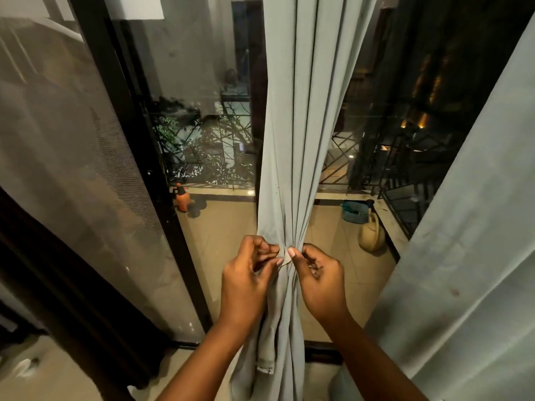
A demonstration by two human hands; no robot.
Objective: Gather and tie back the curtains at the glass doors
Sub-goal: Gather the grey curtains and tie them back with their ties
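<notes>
A pale grey-green curtain hangs in front of the glass doors, bunched into a narrow bundle at waist height. A thin pale tie band crosses the bundle where it is pinched. My left hand grips the band's left end against the cloth, thumb and fingers closed. My right hand pinches the band's right end, thumbnail touching the bundle. Below the hands the curtain falls loose, its hem showing. A second curtain panel hangs ungathered at the right.
A black door frame and a mesh screen stand at the left. Through the glass lies a tiled balcony with an orange sprayer bottle, a blue tub, a beige watering can and a metal railing.
</notes>
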